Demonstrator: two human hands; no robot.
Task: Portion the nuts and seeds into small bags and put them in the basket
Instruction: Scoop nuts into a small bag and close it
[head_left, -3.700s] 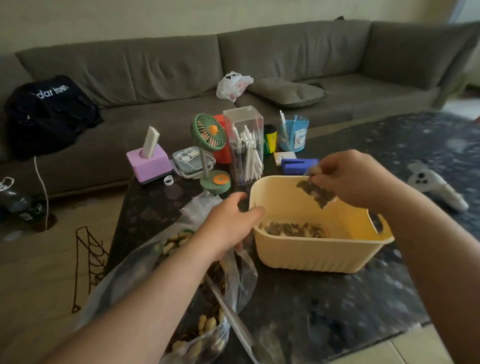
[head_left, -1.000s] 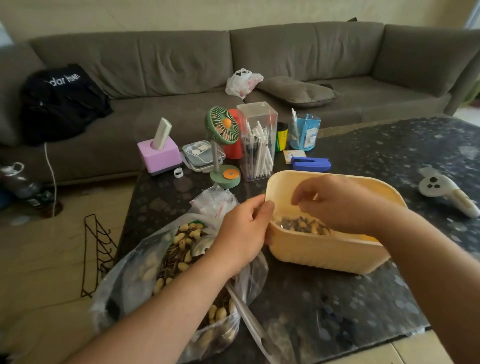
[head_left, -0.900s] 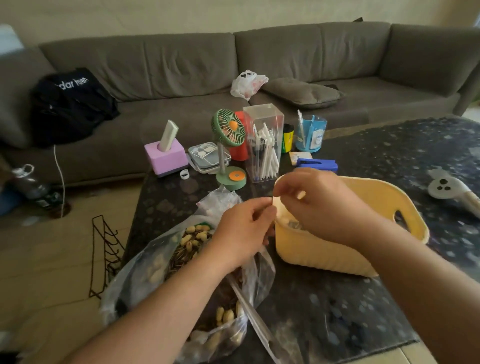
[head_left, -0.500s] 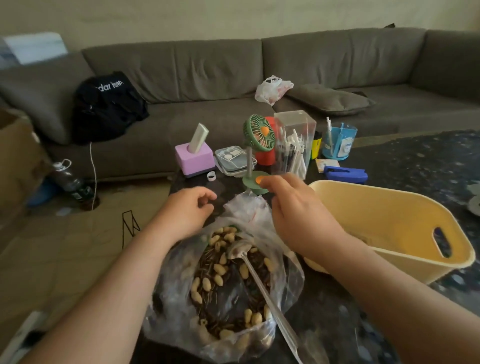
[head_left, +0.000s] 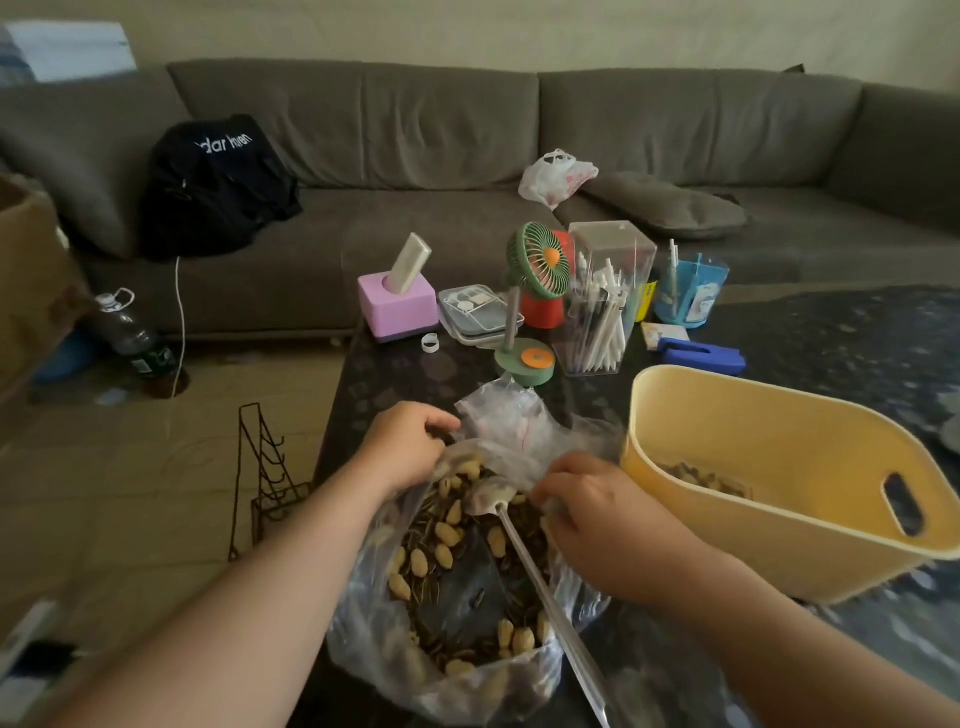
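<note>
Partly hidden, hands' fingertips (head_left: 550, 486) behind bag (head_left: 467, 670), spoon (head_left: 540, 587) cropped

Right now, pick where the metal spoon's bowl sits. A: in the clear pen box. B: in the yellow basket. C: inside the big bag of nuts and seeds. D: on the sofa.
C: the spoon has its bowl on the nuts inside the big clear bag, with the handle sticking out toward the camera.

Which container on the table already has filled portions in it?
The yellow basket on the right; dark seed packets lie at its bottom. The clear pen box and blue cup hold only stationery.
</note>
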